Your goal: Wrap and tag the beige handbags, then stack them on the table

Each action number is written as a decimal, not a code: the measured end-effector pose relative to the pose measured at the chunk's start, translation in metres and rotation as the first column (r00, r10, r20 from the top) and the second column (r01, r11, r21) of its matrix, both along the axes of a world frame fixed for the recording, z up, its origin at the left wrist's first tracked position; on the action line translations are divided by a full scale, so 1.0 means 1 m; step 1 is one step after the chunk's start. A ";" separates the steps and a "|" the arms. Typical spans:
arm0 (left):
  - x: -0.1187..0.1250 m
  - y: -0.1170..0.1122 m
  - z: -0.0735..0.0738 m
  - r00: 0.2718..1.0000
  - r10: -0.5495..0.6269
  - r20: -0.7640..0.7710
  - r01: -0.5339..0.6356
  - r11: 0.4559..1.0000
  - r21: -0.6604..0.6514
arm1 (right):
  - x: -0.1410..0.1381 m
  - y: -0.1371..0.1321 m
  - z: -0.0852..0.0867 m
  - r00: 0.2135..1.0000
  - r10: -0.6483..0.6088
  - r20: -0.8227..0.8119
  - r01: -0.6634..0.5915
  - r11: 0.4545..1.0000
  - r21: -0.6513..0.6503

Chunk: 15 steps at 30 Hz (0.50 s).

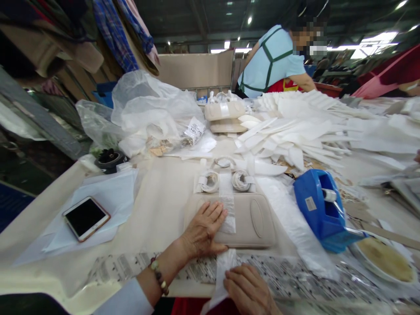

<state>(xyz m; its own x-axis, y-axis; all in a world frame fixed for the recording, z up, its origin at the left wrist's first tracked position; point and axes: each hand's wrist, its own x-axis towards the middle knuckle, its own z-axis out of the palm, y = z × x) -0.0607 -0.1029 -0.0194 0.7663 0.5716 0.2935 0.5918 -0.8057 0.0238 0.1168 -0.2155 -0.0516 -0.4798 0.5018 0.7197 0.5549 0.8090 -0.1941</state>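
A beige padded panel, which looks like a car sun visor (243,221), lies flat on the covered table. Across its top my left hand (205,227) rests flat with the fingers stretched out. A translucent white strip (226,192) runs over the panel's middle toward two coiled white cables (241,180) at its far edge. Just in front of the near edge, my right hand (247,288) has its fingers curled on a white sheet strip (221,280), which hangs down over the table's edge. The fingertips of that hand are partly hidden.
At left a phone (86,218) lies on white papers. A blue plastic dispenser (316,210) and a bowl (383,258) stand at right. Behind are clear plastic bags (144,113), stacked beige panels (225,111) and heaped white sheets (295,127). A co-worker (272,61) bends over beyond them.
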 end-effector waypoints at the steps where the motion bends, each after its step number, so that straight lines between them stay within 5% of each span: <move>1: 0.001 0.001 -0.001 1.000 0.003 -0.001 -0.003 1.000 -0.002 | -0.002 0.001 0.002 1.000 -0.001 -0.027 0.001 1.000 -0.002; 11: 0.003 0.007 0.000 1.000 0.011 -0.025 -0.012 1.000 -0.025 | -0.003 -0.008 -0.004 1.000 0.012 -0.023 -0.010 0.998 0.062; 15: 0.003 0.006 0.002 0.999 0.014 -0.035 -0.015 0.999 -0.033 | -0.003 -0.007 -0.005 0.994 0.049 -0.098 -0.052 0.998 -0.032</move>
<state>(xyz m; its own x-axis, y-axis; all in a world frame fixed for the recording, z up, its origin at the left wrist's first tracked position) -0.0572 -0.0964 -0.0174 0.7672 0.5917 0.2473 0.6044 -0.7961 0.0299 0.1138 -0.2228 -0.0567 -0.4336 0.5039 0.7471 0.4908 0.8273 -0.2732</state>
